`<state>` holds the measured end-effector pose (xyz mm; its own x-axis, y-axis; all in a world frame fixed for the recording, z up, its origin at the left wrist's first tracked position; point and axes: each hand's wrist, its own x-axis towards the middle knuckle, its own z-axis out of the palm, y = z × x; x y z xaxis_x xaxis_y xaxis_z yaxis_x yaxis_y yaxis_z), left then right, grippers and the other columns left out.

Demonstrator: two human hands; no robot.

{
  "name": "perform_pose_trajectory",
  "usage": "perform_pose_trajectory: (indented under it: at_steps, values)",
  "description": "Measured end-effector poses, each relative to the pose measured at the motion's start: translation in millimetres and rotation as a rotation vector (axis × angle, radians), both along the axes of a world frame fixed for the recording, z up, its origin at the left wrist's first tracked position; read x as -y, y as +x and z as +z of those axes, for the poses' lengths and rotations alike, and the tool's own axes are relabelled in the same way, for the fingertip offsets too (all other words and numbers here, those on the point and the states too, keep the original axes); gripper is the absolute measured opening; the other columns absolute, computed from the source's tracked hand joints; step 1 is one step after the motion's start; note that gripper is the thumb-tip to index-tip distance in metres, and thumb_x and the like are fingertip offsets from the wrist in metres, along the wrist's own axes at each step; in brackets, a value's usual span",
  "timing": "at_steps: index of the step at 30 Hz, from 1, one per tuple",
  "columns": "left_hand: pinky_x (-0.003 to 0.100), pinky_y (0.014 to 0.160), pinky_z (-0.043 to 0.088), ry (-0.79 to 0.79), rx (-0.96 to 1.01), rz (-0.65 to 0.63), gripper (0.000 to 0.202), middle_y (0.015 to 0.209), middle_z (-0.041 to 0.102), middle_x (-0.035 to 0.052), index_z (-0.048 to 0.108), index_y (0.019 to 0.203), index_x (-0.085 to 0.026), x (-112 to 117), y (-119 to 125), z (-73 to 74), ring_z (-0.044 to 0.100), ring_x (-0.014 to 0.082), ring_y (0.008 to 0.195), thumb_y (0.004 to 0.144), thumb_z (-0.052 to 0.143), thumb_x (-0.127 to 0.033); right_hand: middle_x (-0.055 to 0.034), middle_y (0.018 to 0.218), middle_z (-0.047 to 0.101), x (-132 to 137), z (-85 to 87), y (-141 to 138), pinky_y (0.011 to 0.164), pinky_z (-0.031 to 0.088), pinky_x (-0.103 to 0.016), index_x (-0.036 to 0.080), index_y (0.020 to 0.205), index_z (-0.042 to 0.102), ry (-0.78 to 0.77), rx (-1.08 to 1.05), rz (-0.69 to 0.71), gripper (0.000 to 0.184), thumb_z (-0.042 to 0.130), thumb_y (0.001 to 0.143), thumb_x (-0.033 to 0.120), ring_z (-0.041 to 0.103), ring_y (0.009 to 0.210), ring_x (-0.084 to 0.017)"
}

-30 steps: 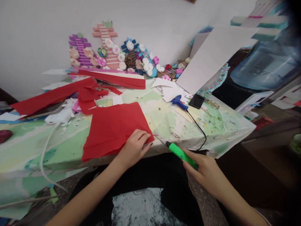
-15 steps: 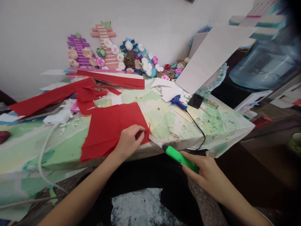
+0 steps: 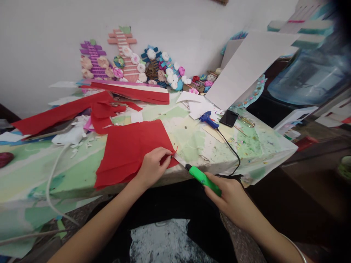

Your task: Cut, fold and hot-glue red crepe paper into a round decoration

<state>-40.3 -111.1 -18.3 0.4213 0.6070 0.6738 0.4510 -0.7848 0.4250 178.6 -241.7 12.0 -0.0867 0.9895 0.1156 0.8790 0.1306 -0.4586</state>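
A red paper sheet (image 3: 131, 148) lies at the near edge of the table (image 3: 192, 135). My left hand (image 3: 152, 166) rests on its lower right corner, fingers pinched on the paper's edge. My right hand (image 3: 229, 199) is wrapped round the green handle of a utility knife (image 3: 201, 178). The knife's blade tip points up and left and meets the paper's corner right beside my left fingertips.
Long red paper strips (image 3: 82, 106) lie at the back left. Colourful flower crafts (image 3: 137, 64) lean on the wall. A blue glue gun (image 3: 208, 119) with a black cord, a phone (image 3: 229, 117), white paper pieces (image 3: 199, 106) and a white cable (image 3: 52, 175) are on the table.
My right hand has moved the green knife left and up, so its blade now reaches the paper's corner. My left fingers shifted from lying flat on the corner to pinching its edge.
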Motion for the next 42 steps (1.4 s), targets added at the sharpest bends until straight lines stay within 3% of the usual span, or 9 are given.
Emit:
perform_pose_trajectory:
  at_steps: [10,16,24,42]
  values:
    - [0.029,0.074,0.054,0.16,0.03,0.068,0.009,0.083,0.069,0.0064,0.063,0.086,-0.013,2.2,3.3,-3.9,0.064,0.0164,0.079,0.086,0.054,-0.012,-0.0068,0.074,0.069,3.6,-1.0,-1.4,0.061,0.042,-0.028,0.019,0.098,0.066,-0.053,-0.031,-0.014,0.028,0.043,0.086,0.029,0.064,0.064,-0.019]
    - [0.029,0.074,0.054,0.216,0.007,-0.017,0.009,0.085,0.068,0.007,0.063,0.09,-0.013,3.3,2.2,-5.0,0.062,0.0165,0.081,0.085,0.055,-0.01,-0.0072,0.076,0.069,2.5,-1.0,-6.0,0.063,0.044,-0.029,0.018,0.103,0.064,-0.06,-0.03,-0.031,0.031,0.042,0.087,0.033,0.064,0.066,-0.02]
    - [0.035,0.076,0.053,0.297,-0.068,-0.04,0.01,0.086,0.068,0.0096,0.064,0.09,-0.012,4.0,3.3,-9.8,0.06,0.0188,0.08,0.086,0.055,-0.011,-0.0087,0.073,0.069,4.4,-0.5,-8.2,0.06,0.043,-0.028,0.016,0.11,0.063,0.018,0.045,-0.021,0.035,0.04,0.088,0.03,0.065,0.064,-0.02]
    - [0.033,0.077,0.054,0.333,-0.139,-0.048,0.012,0.087,0.069,0.01,0.065,0.089,-0.012,6.0,2.8,-13.2,0.064,0.0188,0.081,0.088,0.053,-0.013,-0.0104,0.075,0.07,-8.5,-11.4,-14.1,0.061,0.041,-0.03,0.016,0.114,0.062,0.01,0.111,-0.052,0.035,0.041,0.089,0.03,0.066,0.067,-0.023]
